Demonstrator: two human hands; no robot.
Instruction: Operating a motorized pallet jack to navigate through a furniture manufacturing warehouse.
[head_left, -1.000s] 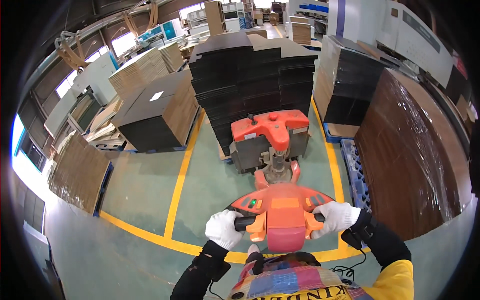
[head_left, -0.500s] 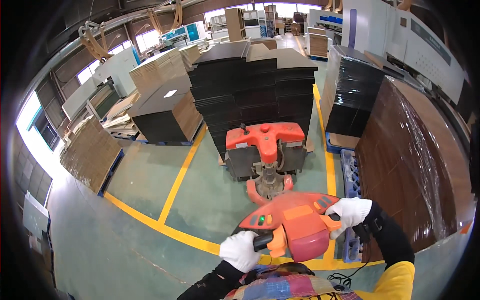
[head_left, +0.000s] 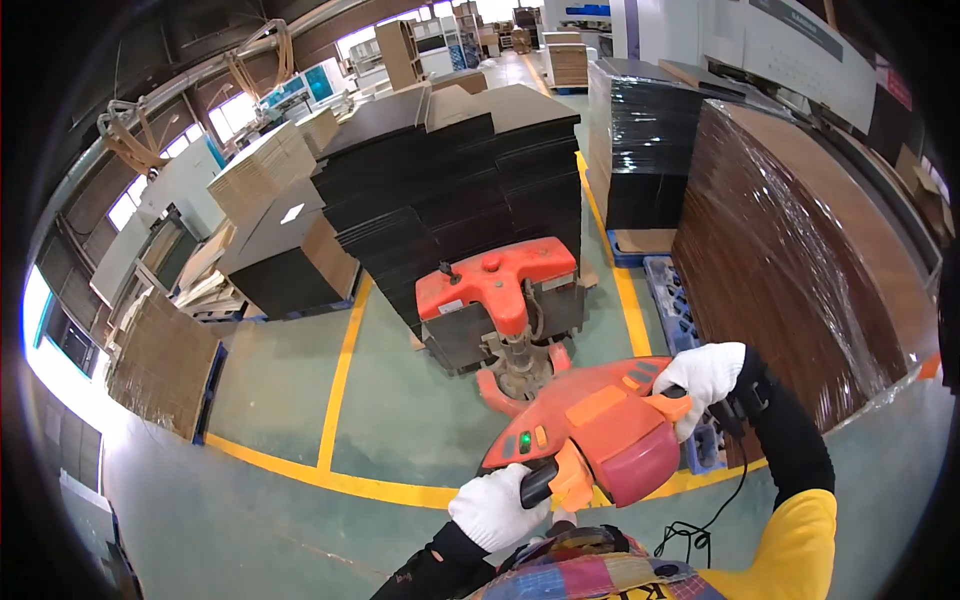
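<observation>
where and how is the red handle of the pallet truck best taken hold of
Probably by the two black grips, reached from the near side at their outer ends: they stick out either side of the red handle, which is turned with its left end nearer. The left hand and right hand hold it there.

Floor: green-grey floor (head_left: 270, 370), yellow lines (head_left: 341, 390) marking bays
Ceiling: dark ceiling (head_left: 160, 40) at 10–11
Pipe: long grey pipe (head_left: 312, 20) at 11, brown hoses (head_left: 140, 150) hanging at 10
Windows: bright windows (head_left: 235, 113) in a row, 10 to 11
Light: daylight glaring through opening (head_left: 38, 305) at 9, washing out floor nearby
Shelving: far rack (head_left: 466, 35) at 12
Machine: big white machine housing (head_left: 810, 55) at 2
Column: purple-striped white panel (head_left: 633, 30) at 1
</observation>
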